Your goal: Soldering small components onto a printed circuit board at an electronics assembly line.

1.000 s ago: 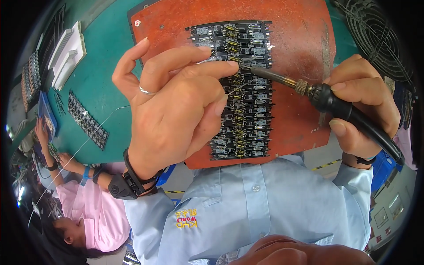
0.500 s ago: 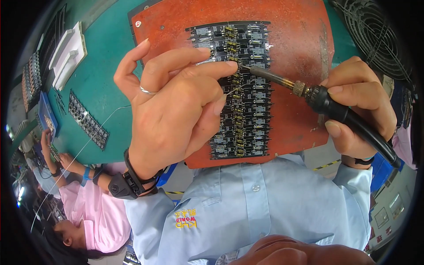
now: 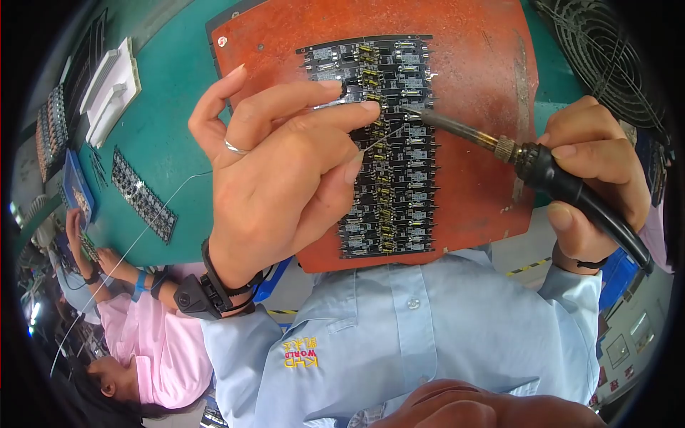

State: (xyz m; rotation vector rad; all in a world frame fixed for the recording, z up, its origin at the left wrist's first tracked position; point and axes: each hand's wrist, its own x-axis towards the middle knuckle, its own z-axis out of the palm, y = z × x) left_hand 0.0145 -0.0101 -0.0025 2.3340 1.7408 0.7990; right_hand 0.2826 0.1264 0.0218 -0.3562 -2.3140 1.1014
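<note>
A long black circuit board panel (image 3: 418, 191), with rows of small parts and a yellowish middle column, lies on a red board (image 3: 481, 185). Over its left side is my left hand (image 3: 282, 167), thumb and a bent finger pinching a thin solder wire (image 3: 389, 137). The wire's end slants up across the panel, and my index fingertip rests at or just above the middle column. My right hand (image 3: 599, 167) grips the black handle of a soldering iron (image 3: 560, 175). Its tip is over the panel's right column, apart from the wire's end; whether it touches the panel I cannot tell.
On the green table (image 3: 160, 100) lie another circuit board strip (image 3: 143, 194) and a white plastic piece (image 3: 113, 93). A black fan grille (image 3: 606, 53) stands at the far right. At left, a person in a pink shirt (image 3: 160, 335) handles a small board beside a blue tray (image 3: 78, 185).
The iron has drawn back to the right, its tip leaving the middle column near my left fingertip. The panel has shifted slightly left; my left hand keeps its pinch on the wire.
</note>
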